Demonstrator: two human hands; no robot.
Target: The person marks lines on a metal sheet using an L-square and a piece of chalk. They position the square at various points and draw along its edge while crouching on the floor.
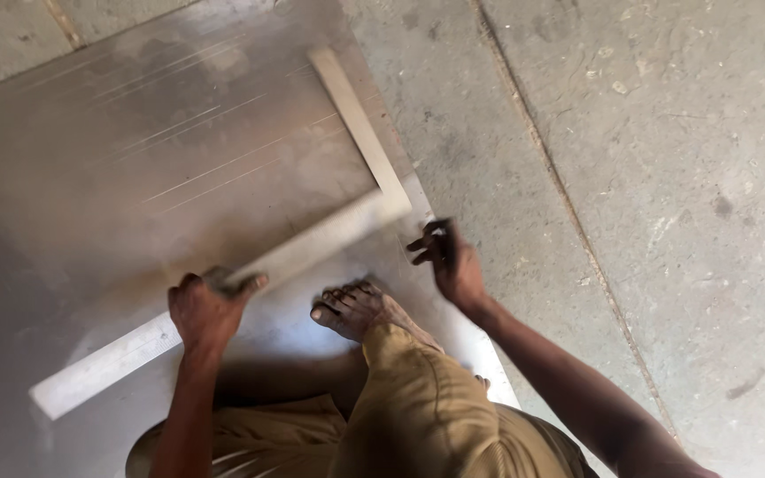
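Head view, looking straight down: a metal sheet (135, 177) lies flat on the concrete floor (666, 177), and an L-shaped steel square (312, 248) rests on it. The left hand (205, 310) is clamped over the square's long blade, fingers curled across its upper edge, pinning it down. That blade runs from lower left up to the corner at upper right; the short arm heads away toward the top. The right hand (453, 261) sits just beside that corner, fingertips pinched together, on what I cannot tell. A bare foot (356, 310) presses the sheet between both hands
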